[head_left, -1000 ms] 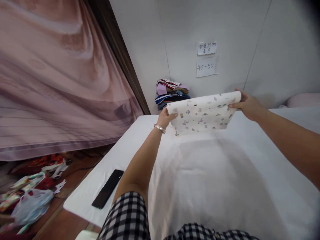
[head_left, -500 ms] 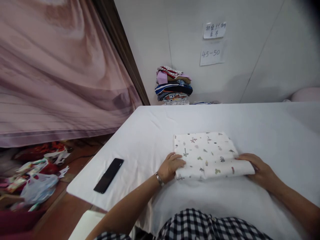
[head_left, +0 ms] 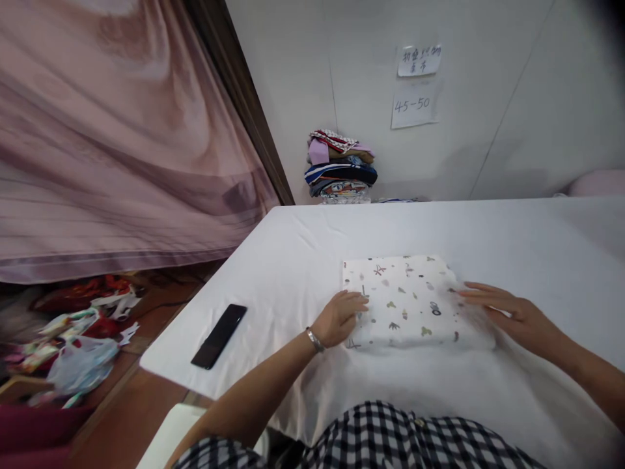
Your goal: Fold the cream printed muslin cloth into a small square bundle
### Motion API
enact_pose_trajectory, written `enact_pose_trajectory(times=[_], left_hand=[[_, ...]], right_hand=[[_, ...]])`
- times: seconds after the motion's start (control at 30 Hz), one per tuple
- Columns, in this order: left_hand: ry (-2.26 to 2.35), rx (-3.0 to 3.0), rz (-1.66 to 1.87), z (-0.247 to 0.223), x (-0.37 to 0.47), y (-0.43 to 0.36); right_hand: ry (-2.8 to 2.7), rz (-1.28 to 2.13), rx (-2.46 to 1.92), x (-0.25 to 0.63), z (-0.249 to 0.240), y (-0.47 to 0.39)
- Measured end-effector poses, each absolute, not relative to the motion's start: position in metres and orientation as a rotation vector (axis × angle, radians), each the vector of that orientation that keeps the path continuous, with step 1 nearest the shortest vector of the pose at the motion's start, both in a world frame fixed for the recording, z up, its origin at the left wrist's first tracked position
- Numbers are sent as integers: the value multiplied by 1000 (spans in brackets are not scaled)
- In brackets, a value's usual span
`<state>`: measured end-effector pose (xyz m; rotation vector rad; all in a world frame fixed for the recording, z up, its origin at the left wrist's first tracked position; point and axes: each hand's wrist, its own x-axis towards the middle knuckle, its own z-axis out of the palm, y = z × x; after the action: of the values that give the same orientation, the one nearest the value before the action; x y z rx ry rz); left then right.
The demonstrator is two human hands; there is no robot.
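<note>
A white cloth with small printed figures (head_left: 403, 303), folded into a flat rectangle, lies on the white-covered table (head_left: 303, 241). Resting on its left edge is my left hand (head_left: 338, 318), palm down with the fingers a little apart. My right hand (head_left: 512, 319) is at the cloth's right edge, fingers stretched out, the tips at or just over the fabric. That right edge looks slightly blurred. Neither hand grips the cloth.
A black phone (head_left: 219, 336) lies on the table's left side. Behind the far edge stands a stack of folded fabrics (head_left: 342, 166) against the wall. A pink curtain (head_left: 122, 130) hangs at the left, above plastic bags (head_left: 83, 365) on the floor.
My right hand has let go of the cloth's right edge and opened. My left hand has shifted slightly up and right. The cloth's near edge now lies flatter.
</note>
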<state>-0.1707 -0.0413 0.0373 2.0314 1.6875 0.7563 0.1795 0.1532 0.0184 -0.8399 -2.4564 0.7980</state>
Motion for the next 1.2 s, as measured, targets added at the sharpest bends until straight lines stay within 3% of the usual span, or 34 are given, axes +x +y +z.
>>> enact_pose_trajectory(times=[0.1, 0.23, 0.37, 0.6, 0.87, 1.2], left_hand=[[1746, 1988, 785, 37, -145, -28], [1721, 2030, 615, 24, -127, -29], [1676, 1998, 554, 23, -133, -30], [1778, 1591, 998, 52, -142, 22], [2005, 1696, 811, 3, -168, 60], [2165, 1559, 852, 17, -187, 86]], right_hand=[[-2581, 676, -765, 144, 27, 133], [-2825, 447, -744, 122, 0, 108], [-2891, 433, -755, 128, -11, 104], [-2763, 478, -901, 90, 18, 144], [-2702, 281, -1104, 69, -12, 177], [-2130, 765, -1421, 79, 8, 232]])
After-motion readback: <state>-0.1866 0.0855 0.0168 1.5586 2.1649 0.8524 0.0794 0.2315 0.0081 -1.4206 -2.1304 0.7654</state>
